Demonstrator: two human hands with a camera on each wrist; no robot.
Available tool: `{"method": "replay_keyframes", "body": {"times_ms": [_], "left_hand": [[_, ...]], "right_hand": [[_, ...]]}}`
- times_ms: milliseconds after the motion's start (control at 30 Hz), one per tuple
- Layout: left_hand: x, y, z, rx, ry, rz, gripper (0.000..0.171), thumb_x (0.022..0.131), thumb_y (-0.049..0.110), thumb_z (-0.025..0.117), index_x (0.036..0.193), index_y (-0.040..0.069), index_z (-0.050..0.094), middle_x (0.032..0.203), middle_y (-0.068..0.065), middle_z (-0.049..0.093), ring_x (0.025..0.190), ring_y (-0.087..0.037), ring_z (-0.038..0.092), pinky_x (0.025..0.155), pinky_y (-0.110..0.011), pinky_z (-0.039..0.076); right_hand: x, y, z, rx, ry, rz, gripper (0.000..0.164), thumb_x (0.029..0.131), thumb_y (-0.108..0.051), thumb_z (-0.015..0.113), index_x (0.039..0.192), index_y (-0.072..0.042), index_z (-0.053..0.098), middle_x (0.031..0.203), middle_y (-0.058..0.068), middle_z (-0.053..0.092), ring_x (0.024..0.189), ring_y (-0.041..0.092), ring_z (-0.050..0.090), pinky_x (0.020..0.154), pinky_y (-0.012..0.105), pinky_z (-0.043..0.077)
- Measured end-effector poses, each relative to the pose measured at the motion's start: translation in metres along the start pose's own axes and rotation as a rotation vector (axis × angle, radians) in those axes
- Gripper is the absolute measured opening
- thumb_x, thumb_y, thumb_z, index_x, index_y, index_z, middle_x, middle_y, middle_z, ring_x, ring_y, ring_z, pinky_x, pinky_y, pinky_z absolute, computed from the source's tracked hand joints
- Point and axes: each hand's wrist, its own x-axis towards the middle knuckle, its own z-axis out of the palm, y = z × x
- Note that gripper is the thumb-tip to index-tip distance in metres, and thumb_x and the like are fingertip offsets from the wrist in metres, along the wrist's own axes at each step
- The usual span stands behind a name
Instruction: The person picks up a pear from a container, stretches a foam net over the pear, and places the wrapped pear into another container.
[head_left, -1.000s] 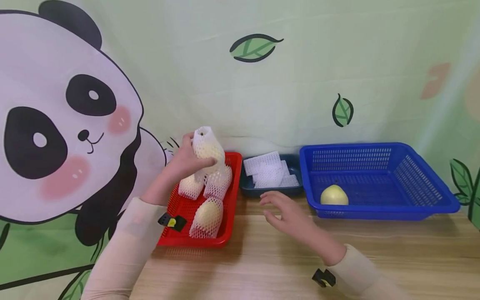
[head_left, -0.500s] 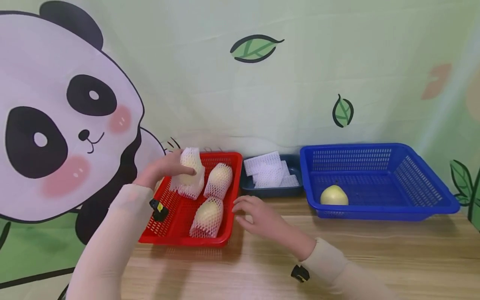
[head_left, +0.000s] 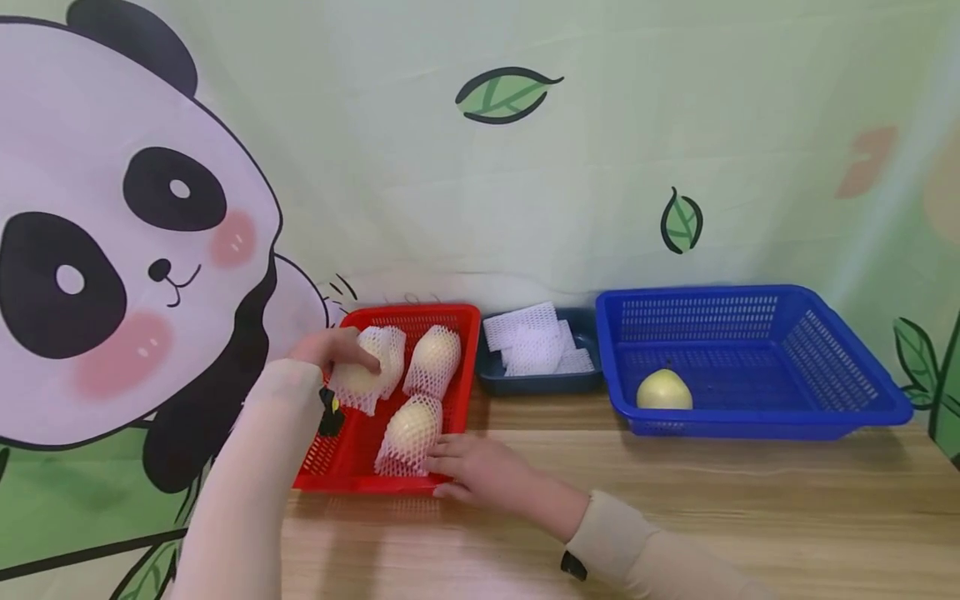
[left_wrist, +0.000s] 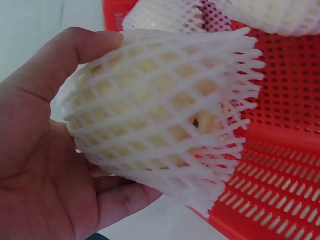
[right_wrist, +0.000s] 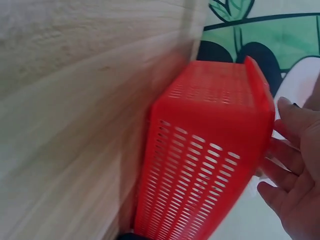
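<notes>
My left hand (head_left: 337,350) grips a pale pear in a white foam net (left_wrist: 145,110), low over the left side of the red basket (head_left: 459,400). In the left wrist view its thumb lies on top of the net and the fingers curl beneath. Several other netted pears sit in this basket, one netted pear (head_left: 435,357) at the back right and a front netted pear (head_left: 408,432) near my right hand. At the basket's front right rim, my right hand (head_left: 491,473) has its fingers loosely extended over the edge, pinching nothing.
A small dark teal tray (head_left: 540,384) with white foam nets (head_left: 536,346) stands right of the red basket. Farther right is a large blue basket (head_left: 765,421) holding one bare yellow-green pear (head_left: 664,390). Behind everything hangs a panda-printed cloth (head_left: 510,192).
My left hand has carried the netted pear left and down into the red basket. My right hand has moved left from in front of the teal tray to the red basket's rim.
</notes>
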Motion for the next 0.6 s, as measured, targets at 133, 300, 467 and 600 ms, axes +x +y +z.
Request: {"method": "replay_keyframes", "body": {"times_ms": [133, 300, 467, 600], "left_hand": [[0.000, -0.003, 0.001, -0.029, 0.016, -0.057, 0.084, 0.085, 0.037, 0.080, 0.150, 0.004, 0.038, 0.141, -0.022, 0.053, 0.122, -0.033, 0.055, 0.107, -0.043, 0.055], [0.004, -0.006, 0.005, -0.056, 0.040, -0.110, 0.087, 0.083, 0.037, 0.083, 0.151, 0.005, 0.039, 0.146, -0.022, 0.051, 0.127, -0.036, 0.052, 0.109, -0.049, 0.053], [0.013, -0.003, 0.009, -0.082, 0.088, -0.226, 0.089, 0.079, 0.034, 0.087, 0.149, 0.005, 0.041, 0.151, -0.021, 0.047, 0.132, -0.039, 0.047, 0.112, -0.053, 0.050], [0.011, 0.003, 0.015, -0.124, 0.118, -0.299, 0.088, 0.076, 0.027, 0.090, 0.146, 0.004, 0.042, 0.149, -0.021, 0.049, 0.129, -0.039, 0.049, 0.110, -0.054, 0.051]], "right_hand": [[-0.002, 0.000, 0.005, 0.019, -0.042, 0.001, 0.037, 0.098, -0.030, 0.068, 0.130, -0.013, 0.071, 0.128, 0.001, 0.074, 0.126, 0.019, 0.066, 0.110, 0.032, 0.052], [-0.002, 0.002, 0.008, 0.040, -0.022, 0.009, 0.035, 0.095, -0.025, 0.070, 0.129, -0.014, 0.072, 0.121, 0.000, 0.076, 0.118, 0.016, 0.068, 0.105, 0.028, 0.054], [-0.002, 0.005, 0.007, 0.037, -0.005, 0.014, 0.035, 0.093, -0.024, 0.072, 0.127, -0.014, 0.074, 0.117, -0.001, 0.078, 0.114, 0.015, 0.069, 0.102, 0.025, 0.055], [-0.002, 0.006, 0.007, 0.044, 0.015, 0.014, 0.034, 0.092, -0.024, 0.073, 0.125, -0.014, 0.075, 0.114, -0.002, 0.079, 0.112, 0.015, 0.069, 0.100, 0.024, 0.056]]}}
